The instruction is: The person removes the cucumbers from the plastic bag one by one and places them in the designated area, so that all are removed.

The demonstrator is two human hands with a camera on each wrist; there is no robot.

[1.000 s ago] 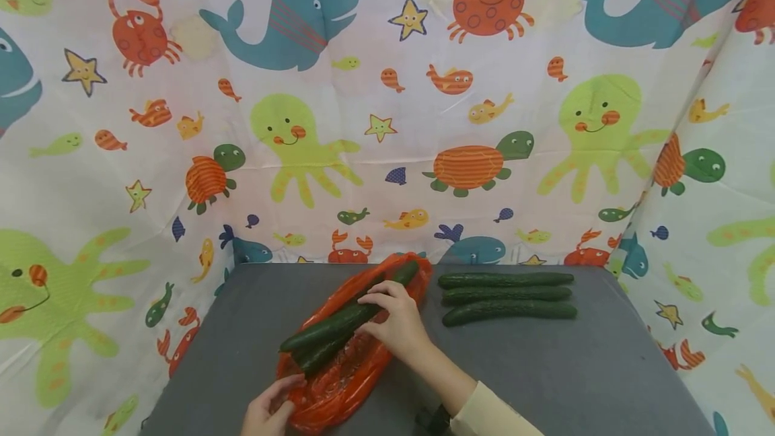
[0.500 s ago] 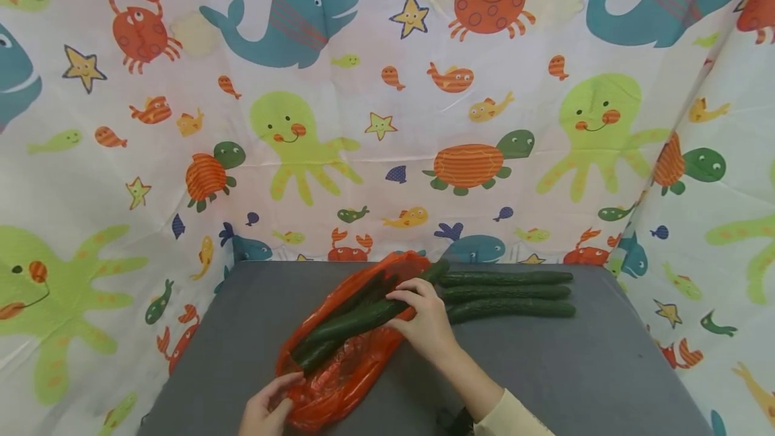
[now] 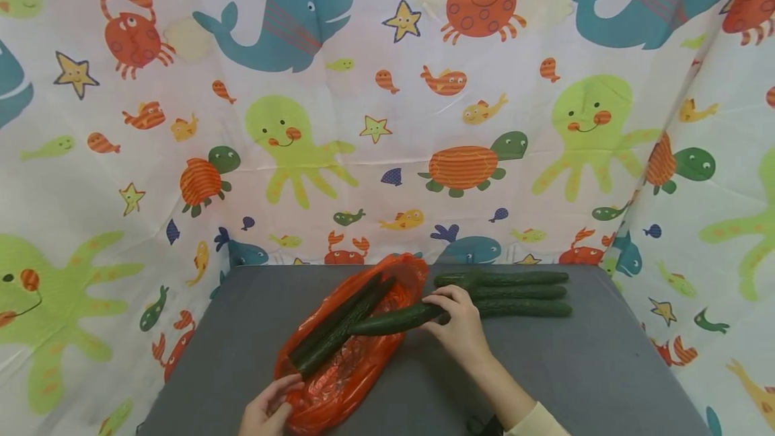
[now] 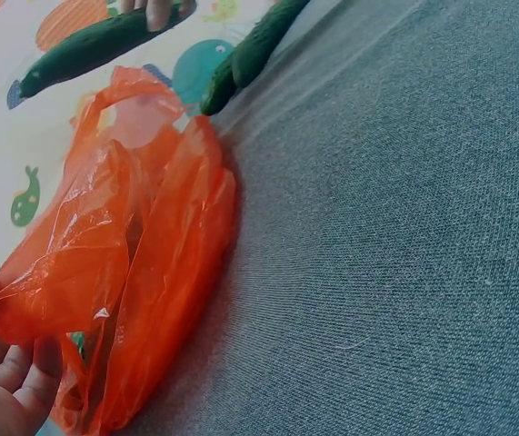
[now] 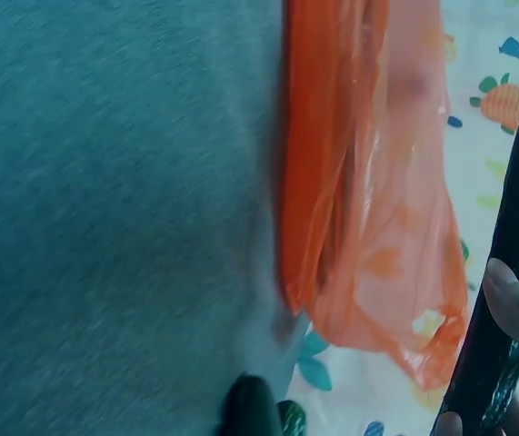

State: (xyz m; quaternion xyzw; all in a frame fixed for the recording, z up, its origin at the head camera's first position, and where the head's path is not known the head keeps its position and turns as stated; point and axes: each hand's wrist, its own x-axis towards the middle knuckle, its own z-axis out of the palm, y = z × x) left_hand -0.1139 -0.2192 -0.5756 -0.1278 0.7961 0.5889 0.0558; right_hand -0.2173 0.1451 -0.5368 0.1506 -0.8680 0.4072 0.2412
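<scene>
One cucumber is gripped by the right hand; the orange bag is pinched by the left hand. Steadiness is presumably thus ensured.

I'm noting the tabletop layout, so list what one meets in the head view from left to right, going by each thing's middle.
Going by middles: left hand → orange bag → held cucumber → right hand → three cucumbers side by side.
</scene>
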